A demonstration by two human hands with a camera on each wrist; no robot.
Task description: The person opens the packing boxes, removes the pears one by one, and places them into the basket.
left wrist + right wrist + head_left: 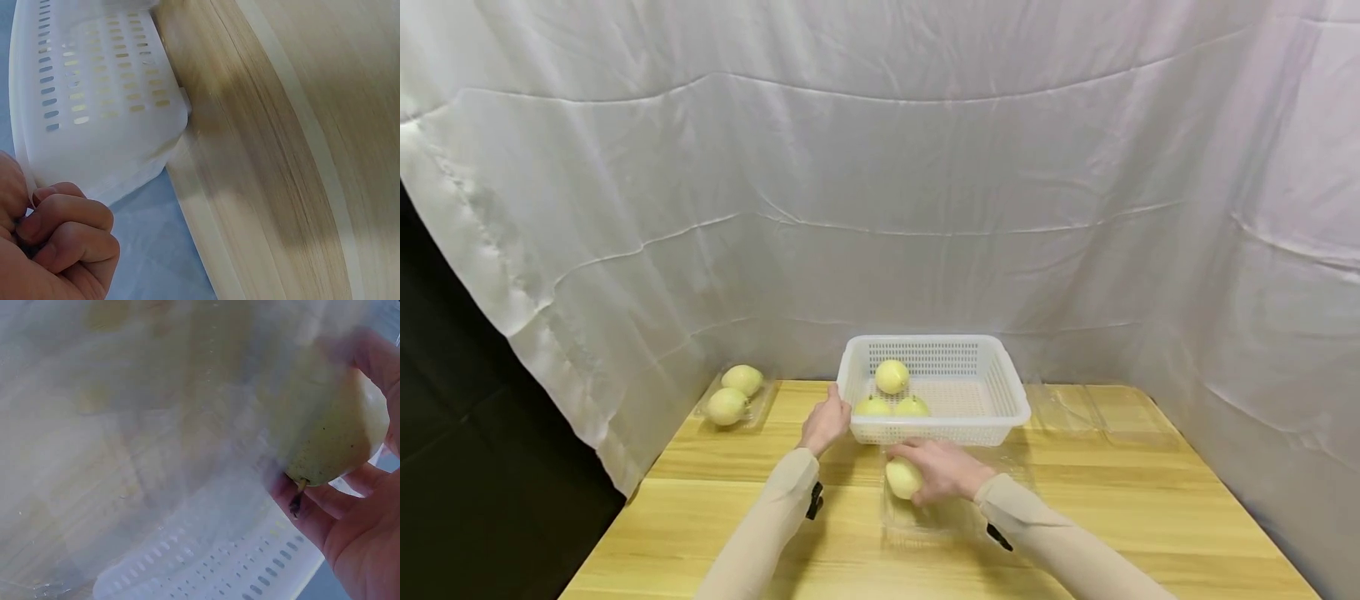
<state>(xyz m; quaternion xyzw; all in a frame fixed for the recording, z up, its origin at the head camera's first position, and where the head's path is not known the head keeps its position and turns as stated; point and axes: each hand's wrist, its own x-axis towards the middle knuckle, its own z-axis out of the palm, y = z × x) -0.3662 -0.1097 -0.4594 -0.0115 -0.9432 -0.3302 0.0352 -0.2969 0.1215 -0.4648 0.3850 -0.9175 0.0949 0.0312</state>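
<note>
A white slotted plastic basket [940,432] stands at the back of the table, with a few yellow-green pears [892,377] in its left part. My left hand [826,423] grips the basket's rim at its left side; in the left wrist view its fingers [75,215] curl over that rim. My right hand [946,471] holds a pear [902,479] over a clear plastic clamshell box [917,521] in front of the basket. In the right wrist view thumb and fingers wrap round this pear [337,434], its stem showing; clear plastic blurs part of that view.
To the left, two pears [727,406] sit in another clear plastic box [763,408]. A further clear clamshell [1131,412] lies open at the back right of the wooden table [1105,517]. Grey curtains [940,208] hang behind and at the sides.
</note>
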